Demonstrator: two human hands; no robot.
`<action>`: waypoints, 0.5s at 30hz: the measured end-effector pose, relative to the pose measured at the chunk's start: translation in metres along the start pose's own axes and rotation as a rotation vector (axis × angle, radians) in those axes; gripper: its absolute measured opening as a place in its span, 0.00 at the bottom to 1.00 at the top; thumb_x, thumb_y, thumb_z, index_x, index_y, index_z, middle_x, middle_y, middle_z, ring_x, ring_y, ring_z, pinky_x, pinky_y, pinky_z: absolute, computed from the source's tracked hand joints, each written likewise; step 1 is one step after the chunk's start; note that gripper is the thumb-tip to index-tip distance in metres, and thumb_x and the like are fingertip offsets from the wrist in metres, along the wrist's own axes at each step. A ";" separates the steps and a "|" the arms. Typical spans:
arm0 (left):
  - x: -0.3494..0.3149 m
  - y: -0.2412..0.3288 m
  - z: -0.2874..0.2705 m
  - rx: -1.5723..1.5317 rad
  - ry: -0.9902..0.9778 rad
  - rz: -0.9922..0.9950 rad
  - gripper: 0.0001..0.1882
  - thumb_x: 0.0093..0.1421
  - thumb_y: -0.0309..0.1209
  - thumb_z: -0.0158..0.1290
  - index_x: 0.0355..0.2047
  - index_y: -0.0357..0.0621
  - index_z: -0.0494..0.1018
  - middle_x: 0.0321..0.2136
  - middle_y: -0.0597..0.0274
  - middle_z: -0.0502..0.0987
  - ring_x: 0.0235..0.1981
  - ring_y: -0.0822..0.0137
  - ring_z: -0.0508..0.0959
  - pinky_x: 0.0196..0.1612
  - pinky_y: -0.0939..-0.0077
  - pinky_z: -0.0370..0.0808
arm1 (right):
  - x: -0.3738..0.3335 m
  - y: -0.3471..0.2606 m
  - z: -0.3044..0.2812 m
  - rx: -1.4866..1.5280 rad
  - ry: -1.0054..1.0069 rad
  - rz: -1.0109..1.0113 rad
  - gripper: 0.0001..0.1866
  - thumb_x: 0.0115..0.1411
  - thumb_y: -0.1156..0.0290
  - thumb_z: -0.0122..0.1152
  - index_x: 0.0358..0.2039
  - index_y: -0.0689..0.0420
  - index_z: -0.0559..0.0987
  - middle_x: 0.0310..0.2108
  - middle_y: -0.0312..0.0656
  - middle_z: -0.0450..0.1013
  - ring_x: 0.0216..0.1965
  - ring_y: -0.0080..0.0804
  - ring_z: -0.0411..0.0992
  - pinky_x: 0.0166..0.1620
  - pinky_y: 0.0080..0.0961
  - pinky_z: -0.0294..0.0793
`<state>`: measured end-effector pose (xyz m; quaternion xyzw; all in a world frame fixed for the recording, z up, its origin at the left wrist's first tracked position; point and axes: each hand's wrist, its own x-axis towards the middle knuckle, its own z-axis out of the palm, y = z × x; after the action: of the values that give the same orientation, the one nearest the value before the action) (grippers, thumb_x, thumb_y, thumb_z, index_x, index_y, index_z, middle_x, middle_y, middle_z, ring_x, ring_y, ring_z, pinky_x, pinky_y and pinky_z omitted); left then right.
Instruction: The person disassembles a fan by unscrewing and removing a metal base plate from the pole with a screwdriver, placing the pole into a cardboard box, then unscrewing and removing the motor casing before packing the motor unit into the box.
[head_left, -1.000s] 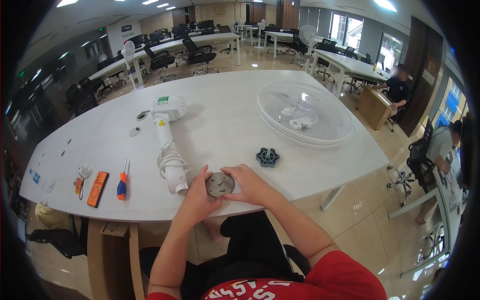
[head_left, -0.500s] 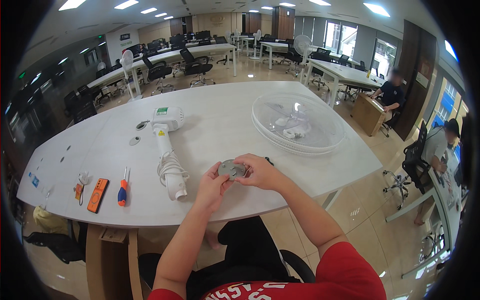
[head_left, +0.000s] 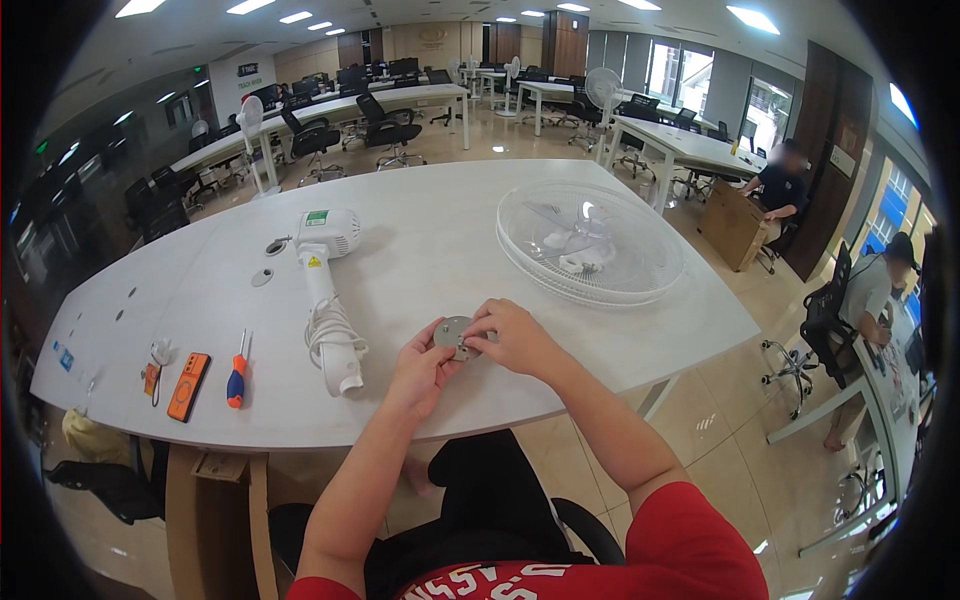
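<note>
A: Hands?
B: On my feed, left hand (head_left: 420, 366) pinches the round grey metal disc (head_left: 453, 327) by its rim, over the white tabletop (head_left: 430, 235). Right hand (head_left: 517, 337) bunches fingertips at its face; can't tell what they grip.
A: Advice?
B: I'd brace the rim firmly, disc level, fingertips light.
</note>
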<state>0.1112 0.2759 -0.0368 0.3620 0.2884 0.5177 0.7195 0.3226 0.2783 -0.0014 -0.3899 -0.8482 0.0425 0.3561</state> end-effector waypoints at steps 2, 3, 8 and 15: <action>-0.002 -0.002 -0.001 0.000 -0.003 -0.005 0.30 0.68 0.14 0.48 0.70 0.33 0.61 0.54 0.52 0.78 0.47 0.64 0.84 0.48 0.72 0.86 | 0.001 -0.005 0.002 0.088 -0.030 0.116 0.08 0.61 0.67 0.70 0.39 0.54 0.89 0.40 0.44 0.78 0.43 0.45 0.77 0.48 0.38 0.76; -0.002 -0.003 -0.002 0.000 -0.011 -0.010 0.30 0.67 0.14 0.48 0.70 0.33 0.62 0.53 0.52 0.78 0.47 0.63 0.84 0.48 0.72 0.86 | 0.001 -0.007 0.003 0.173 -0.057 0.233 0.08 0.62 0.67 0.68 0.37 0.54 0.89 0.38 0.47 0.78 0.44 0.49 0.76 0.50 0.42 0.75; 0.008 -0.009 -0.006 -0.040 0.064 -0.041 0.30 0.67 0.13 0.47 0.70 0.34 0.61 0.52 0.53 0.79 0.47 0.64 0.84 0.49 0.70 0.86 | -0.007 0.006 0.026 0.173 0.024 0.199 0.07 0.63 0.69 0.67 0.38 0.56 0.88 0.38 0.48 0.78 0.42 0.49 0.77 0.49 0.41 0.75; 0.008 -0.007 -0.003 -0.043 0.117 -0.034 0.32 0.67 0.14 0.48 0.71 0.36 0.59 0.52 0.53 0.78 0.47 0.65 0.83 0.52 0.69 0.85 | -0.009 0.005 0.023 0.210 0.053 0.226 0.07 0.62 0.71 0.67 0.39 0.58 0.87 0.39 0.49 0.79 0.43 0.50 0.77 0.49 0.40 0.76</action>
<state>0.1146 0.2829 -0.0445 0.3106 0.3246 0.5319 0.7178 0.3150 0.2803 -0.0249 -0.4444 -0.7801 0.1606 0.4100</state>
